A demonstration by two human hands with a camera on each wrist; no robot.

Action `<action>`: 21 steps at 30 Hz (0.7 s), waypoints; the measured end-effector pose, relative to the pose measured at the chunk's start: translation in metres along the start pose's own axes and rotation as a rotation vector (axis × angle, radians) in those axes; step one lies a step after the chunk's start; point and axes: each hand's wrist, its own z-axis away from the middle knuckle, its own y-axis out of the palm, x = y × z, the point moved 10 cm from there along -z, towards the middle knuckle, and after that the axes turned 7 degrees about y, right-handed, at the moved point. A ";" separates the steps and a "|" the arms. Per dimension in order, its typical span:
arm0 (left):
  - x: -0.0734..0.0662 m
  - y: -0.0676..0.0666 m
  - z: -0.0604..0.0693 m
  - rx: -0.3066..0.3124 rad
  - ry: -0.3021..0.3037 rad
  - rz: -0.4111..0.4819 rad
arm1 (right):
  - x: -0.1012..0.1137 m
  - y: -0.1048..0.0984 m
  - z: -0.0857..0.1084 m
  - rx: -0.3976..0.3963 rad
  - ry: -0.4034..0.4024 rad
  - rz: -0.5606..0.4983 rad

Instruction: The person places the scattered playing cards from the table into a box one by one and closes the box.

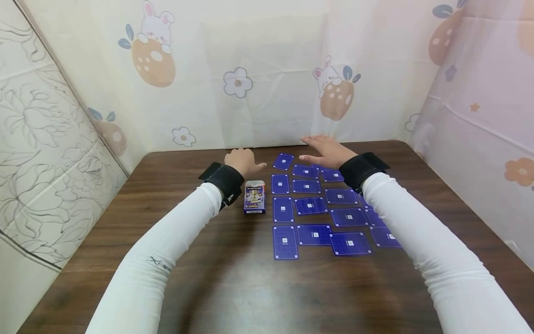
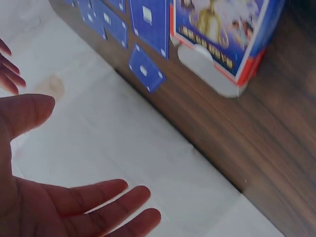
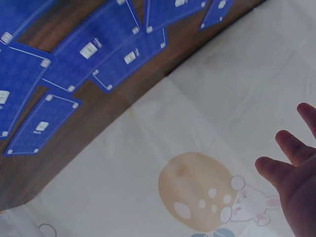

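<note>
Several blue cards [image 1: 283,210] lie spread in rough rows on the brown table, some overlapping. Left of them is an upright-printed card box [image 1: 254,197] with a trophy picture; its white end flap [image 2: 210,71] stands open in the left wrist view. My left hand [image 1: 243,163] hovers beyond the box, fingers loosely extended and holding nothing. Above the far cards my right hand [image 1: 325,151] is spread, also holding nothing, and it hides part of a card. In the right wrist view its fingers [image 3: 291,148] are apart from the cards.
The wooden table [image 1: 200,287] ends at a wall covered by a printed cloth [image 1: 267,102] with rabbits and flowers. Another patterned panel [image 1: 41,125] borders the left side, and the cloth continues along the right.
</note>
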 end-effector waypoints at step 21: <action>-0.014 0.038 0.049 -0.022 0.028 -0.015 | 0.008 0.071 0.061 0.182 -0.071 0.002</action>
